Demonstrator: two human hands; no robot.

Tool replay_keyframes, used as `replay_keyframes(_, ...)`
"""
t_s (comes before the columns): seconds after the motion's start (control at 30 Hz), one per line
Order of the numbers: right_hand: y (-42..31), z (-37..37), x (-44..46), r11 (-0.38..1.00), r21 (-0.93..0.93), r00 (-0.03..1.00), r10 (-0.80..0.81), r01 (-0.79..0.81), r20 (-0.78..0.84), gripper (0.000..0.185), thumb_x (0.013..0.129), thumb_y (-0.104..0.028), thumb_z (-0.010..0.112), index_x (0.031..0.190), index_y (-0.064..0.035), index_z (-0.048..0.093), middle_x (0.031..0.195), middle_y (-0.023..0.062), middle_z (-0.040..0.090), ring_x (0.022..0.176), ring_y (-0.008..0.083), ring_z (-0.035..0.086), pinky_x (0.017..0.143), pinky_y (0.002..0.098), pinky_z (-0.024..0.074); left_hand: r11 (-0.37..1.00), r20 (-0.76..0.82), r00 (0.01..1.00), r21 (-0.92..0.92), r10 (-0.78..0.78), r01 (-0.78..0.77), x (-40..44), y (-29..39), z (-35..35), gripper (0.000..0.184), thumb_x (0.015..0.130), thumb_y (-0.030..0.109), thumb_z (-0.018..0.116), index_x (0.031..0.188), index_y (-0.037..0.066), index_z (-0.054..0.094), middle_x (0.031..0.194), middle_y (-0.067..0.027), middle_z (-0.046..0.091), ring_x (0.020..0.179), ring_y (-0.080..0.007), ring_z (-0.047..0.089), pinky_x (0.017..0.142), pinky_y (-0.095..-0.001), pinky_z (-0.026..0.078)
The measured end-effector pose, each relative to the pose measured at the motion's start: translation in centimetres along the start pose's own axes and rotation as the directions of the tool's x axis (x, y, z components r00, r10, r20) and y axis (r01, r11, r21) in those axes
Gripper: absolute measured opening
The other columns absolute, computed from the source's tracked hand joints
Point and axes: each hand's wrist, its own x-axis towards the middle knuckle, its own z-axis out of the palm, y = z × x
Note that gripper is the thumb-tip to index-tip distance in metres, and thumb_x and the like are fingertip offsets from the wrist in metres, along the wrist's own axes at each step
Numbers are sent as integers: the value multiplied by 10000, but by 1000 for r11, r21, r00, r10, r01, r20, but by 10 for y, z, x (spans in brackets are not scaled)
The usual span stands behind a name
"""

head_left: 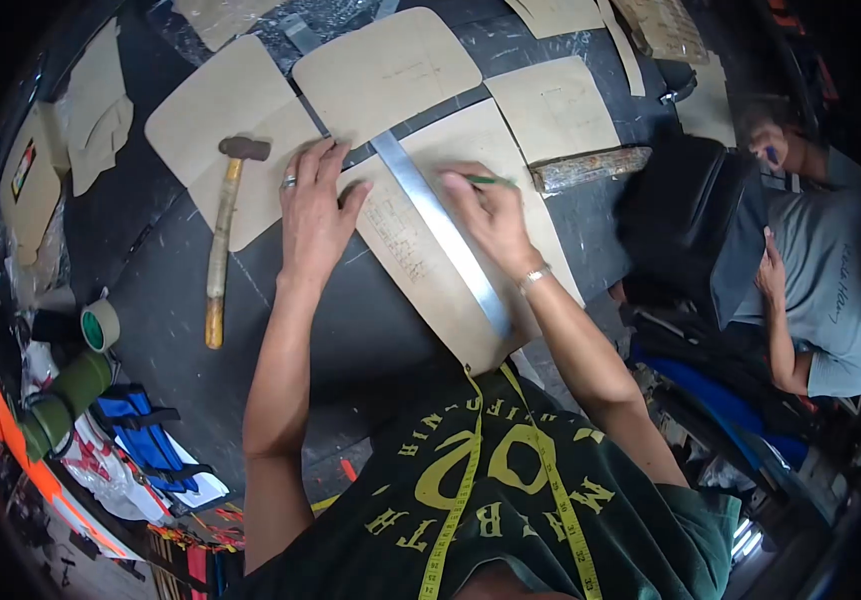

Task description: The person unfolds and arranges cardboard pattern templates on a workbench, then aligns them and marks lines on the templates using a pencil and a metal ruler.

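Observation:
My right hand [495, 220] is closed round a slim green pen [490, 181] over a large brown cardboard pattern piece [400, 245]. Across that piece, slanting, lies a flat metal ruler [440, 225], just left of my right hand. My left hand [315, 205], with a ring on one finger, rests palm down with fingers apart where cardboard pieces meet. Handwritten notes show on the cardboard between my left hand and the ruler. Beside my left hand, a hammer [222, 240] with a wooden handle lies partly on another cardboard piece [240, 110].
More cardboard pieces [390, 65] cover the far side of the dark table [180, 310]. A tape-wrapped bar [590, 168] lies at right. Tape rolls [100, 326] stand at the left edge. To the right, another person [815, 270] handles a black bag [695, 230].

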Motion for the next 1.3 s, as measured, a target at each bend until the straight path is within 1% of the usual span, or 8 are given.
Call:
replay_keyframes(0.07, 8, 10, 32, 903, -181, 920, -392, 391, 31, 177, 974, -110, 695, 1139, -56, 730, 1103, 134, 732, 1063, 293, 695, 924, 386, 540, 1000, 29, 1000, 1, 1, -1, 1, -7, 6, 567, 890, 232, 788, 1392, 45, 603, 1425, -139, 541, 1359, -375, 464, 1106, -518, 429)
replay_keyframes(0.17, 23, 25, 59, 801, -343, 863, -500, 491, 68, 291, 938, -76, 709, 1227, -104, 700, 1286, 131, 673, 1281, 344, 589, 1056, 458, 485, 1000, 38, 999, 21, 9, -10, 0, -8, 8, 569, 890, 240, 788, 1392, 46, 604, 1428, -139, 538, 1364, -371, 462, 1114, -514, 420)
replay_keyframes(0.27, 29, 33, 74, 691, -502, 833, -539, 520, 122, 346, 970, -129, 687, 1313, -106, 658, 1365, 143, 643, 1379, 353, 531, 1166, 499, 410, 999, 30, 1000, 39, 5, -6, -2, -9, 10, 562, 898, 253, 785, 1392, 51, 609, 1437, -139, 534, 1371, -366, 457, 1123, -514, 409)
replay_keyframes(0.37, 36, 40, 81, 676, -552, 855, -498, 488, 145, 385, 995, -190, 645, 1376, -153, 602, 1416, 121, 605, 1428, 347, 484, 1234, 551, 304, 999, 13, 1000, 37, 9, -10, -3, -15, 14, 555, 909, 272, 777, 1393, 58, 612, 1446, -137, 528, 1380, -360, 452, 1134, -516, 396)
replay_keyframes(0.47, 38, 44, 81, 698, -569, 887, -440, 435, 137, 386, 1023, -269, 603, 1393, -158, 594, 1444, 108, 598, 1445, 346, 471, 1246, 555, 275, 999, 6, 1000, 33, 6, -6, -7, -20, 16, 557, 917, 297, 772, 1397, 63, 615, 1458, -133, 523, 1393, -351, 446, 1152, -513, 374)
replay_keyframes(0.77, 41, 47, 81, 668, -600, 885, -437, 440, 162, 421, 1042, -346, 569, 1404, -132, 591, 1429, 147, 630, 1447, 373, 469, 1245, 541, 285, 997, -33, 999, 70, 12, -10, -13, -23, 26, 549, 978, 340, 694, 1465, 114, 579, 1529, -99, 496, 1452, -337, 400, 1185, -520, 319)
replay_keyframes(0.97, 34, 43, 79, 700, -574, 897, -409, 425, 167, 510, 1010, -410, 601, 1404, -87, 573, 1406, 174, 634, 1448, 384, 463, 1246, 553, 274, 983, 57, 998, 177, 38, -47, -12, -21, 27, 577, 1030, 397, 597, 1542, 149, 505, 1590, -37, 484, 1490, -343, 360, 1220, -525, 264)
replay_keyframes(1.3, 33, 44, 79, 701, -576, 901, -395, 421, 178, 538, 997, -399, 616, 1440, -100, 550, 1448, 162, 605, 1481, 360, 425, 1267, 531, 243, 981, 44, 997, 184, 61, -68, -13, -24, 27, 654, 1003, 456, 611, 1555, 134, 474, 1596, -39, 464, 1544, -354, 281, 1259, -621, 133)
